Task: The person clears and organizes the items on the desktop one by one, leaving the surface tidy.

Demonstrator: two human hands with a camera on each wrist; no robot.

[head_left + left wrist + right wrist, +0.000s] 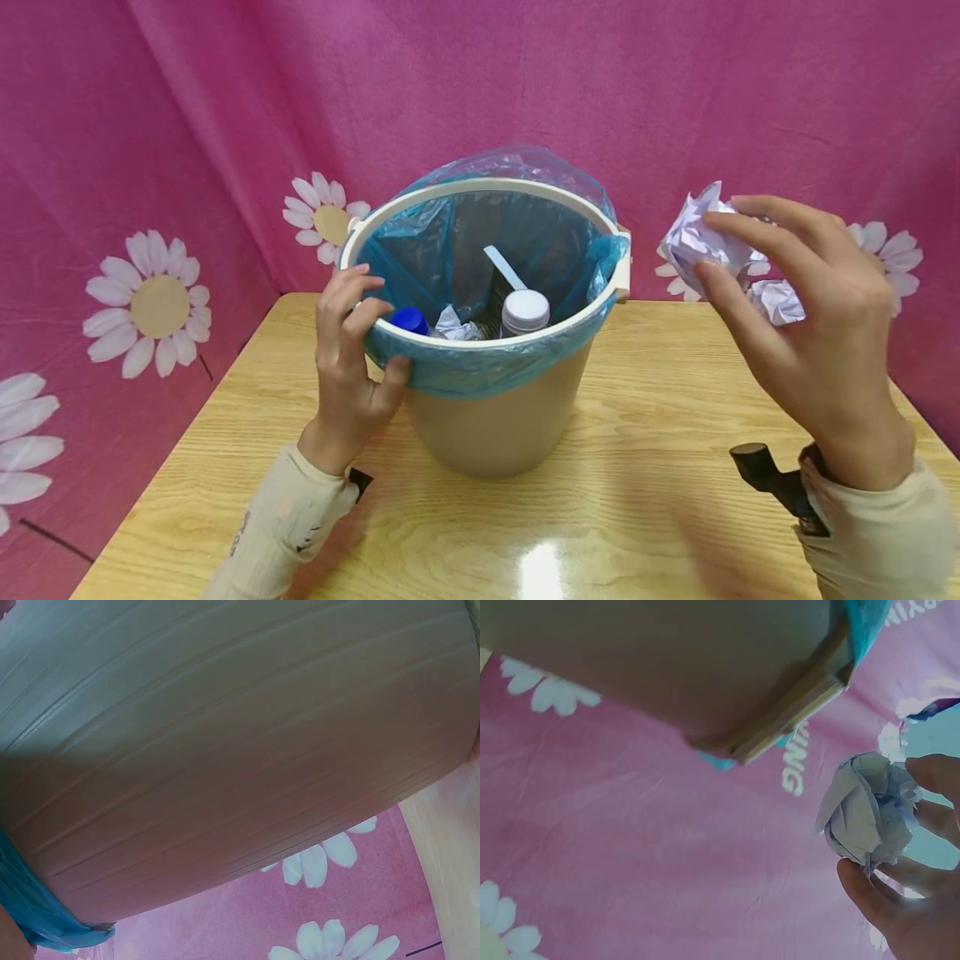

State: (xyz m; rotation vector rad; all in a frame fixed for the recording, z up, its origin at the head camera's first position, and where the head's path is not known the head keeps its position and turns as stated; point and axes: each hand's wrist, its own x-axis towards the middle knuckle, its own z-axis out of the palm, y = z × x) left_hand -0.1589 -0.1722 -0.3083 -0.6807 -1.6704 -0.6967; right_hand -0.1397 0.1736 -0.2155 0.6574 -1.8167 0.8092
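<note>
A beige bin (491,433) lined with a blue plastic bag (480,371) stands on the table. My left hand (348,358) grips its white rim (487,343), fingers over the edge and thumb outside against the bag. To the right of the bin and apart from it, my right hand (817,308) pinches a crumpled paper ball (701,233) between thumb and fingers. That paper ball (866,814) also shows in the right wrist view. Inside the bin are a white-capped container (524,311), a blue cap (410,321), crumpled paper (455,327) and a white strip (505,267).
Another crumpled paper piece (778,302) shows behind my right hand; what it rests on is hidden. The wooden table (660,400) ends at a pink flowered cloth (420,75) behind and at both sides. The bin's side (225,750) fills most of the left wrist view.
</note>
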